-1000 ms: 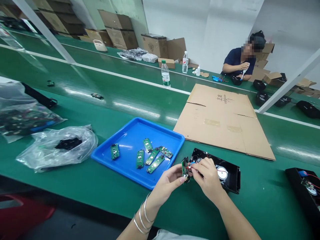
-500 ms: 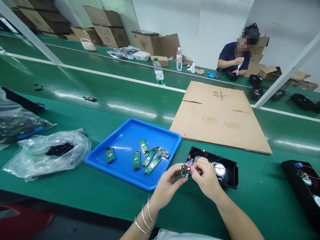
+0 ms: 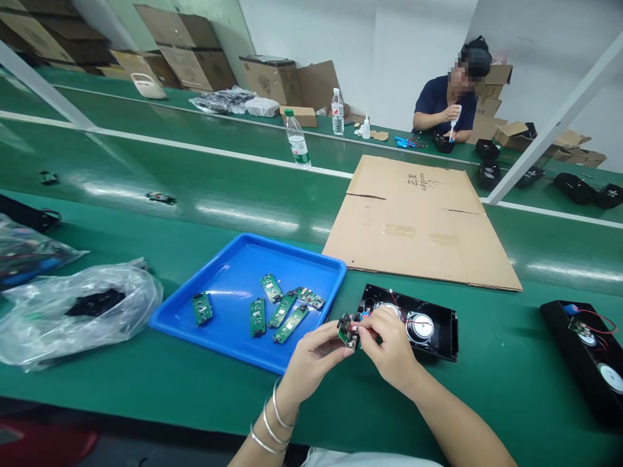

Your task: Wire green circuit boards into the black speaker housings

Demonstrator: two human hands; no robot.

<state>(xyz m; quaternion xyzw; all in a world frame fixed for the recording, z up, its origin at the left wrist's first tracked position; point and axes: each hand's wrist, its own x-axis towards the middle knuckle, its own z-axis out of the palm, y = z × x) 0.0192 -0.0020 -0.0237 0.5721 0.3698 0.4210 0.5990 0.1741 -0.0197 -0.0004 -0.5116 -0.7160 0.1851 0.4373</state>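
My left hand [image 3: 314,358] grips a small green circuit board [image 3: 346,333] by its edge, tilted up above the bench. At the board's right side, my right hand [image 3: 392,347] pinches a small wire connector [image 3: 355,327], touching the board; its seating is hidden by the fingers. Just behind my right hand lies an open black speaker housing [image 3: 442,332] with round silver drivers [image 3: 419,328] and thin red wires. Part of a blue component [image 3: 363,316] shows beside my fingertips. Left of my hands, several green circuit boards [image 3: 291,324] lie in a blue tray [image 3: 195,345].
A flat cardboard sheet [image 3: 418,217] lies behind the housing. Another black speaker housing [image 3: 574,363] stands at right, and a clear plastic bag [image 3: 121,311] at left. A water bottle [image 3: 297,143] stands beyond. Across the bench, a person [image 3: 440,107] works with a white bottle.
The whole view has shifted slightly. My left hand has turned the board a little, and my right fingertips remain against it. Across the bench, the person keeps the white bottle pointed at a black part.
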